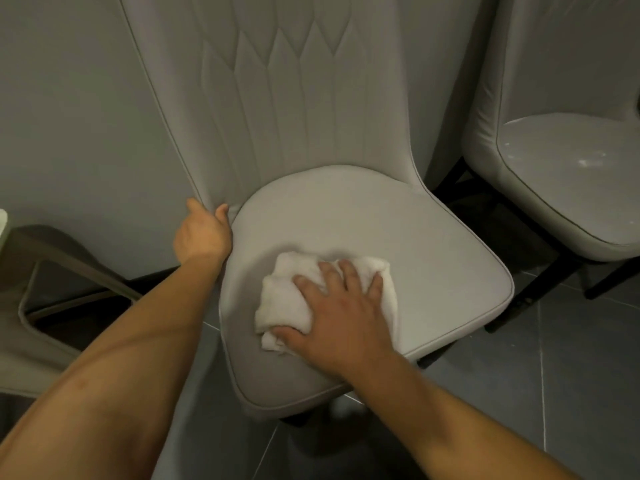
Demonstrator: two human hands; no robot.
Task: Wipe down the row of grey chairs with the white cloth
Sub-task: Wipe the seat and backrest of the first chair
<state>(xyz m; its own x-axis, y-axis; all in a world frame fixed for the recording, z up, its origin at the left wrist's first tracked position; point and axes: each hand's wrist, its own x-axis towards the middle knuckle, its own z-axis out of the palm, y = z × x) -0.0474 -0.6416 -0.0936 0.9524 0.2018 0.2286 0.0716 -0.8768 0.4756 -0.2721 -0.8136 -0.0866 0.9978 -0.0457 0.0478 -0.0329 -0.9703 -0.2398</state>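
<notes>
While I press the crumpled white cloth (294, 299) flat under my right hand (341, 317), fingers spread wide and not closed around it, it lies on the front left part of the padded grey chair seat (398, 237). From this hand, most of the unwiped seat extends to the right and toward the quilted backrest (277, 98). My left hand (202, 233) grips the chair's left edge, thumb and fingers wrapped around it. A second grey chair (571, 174) with pale marks stands just beside, on my right.
</notes>
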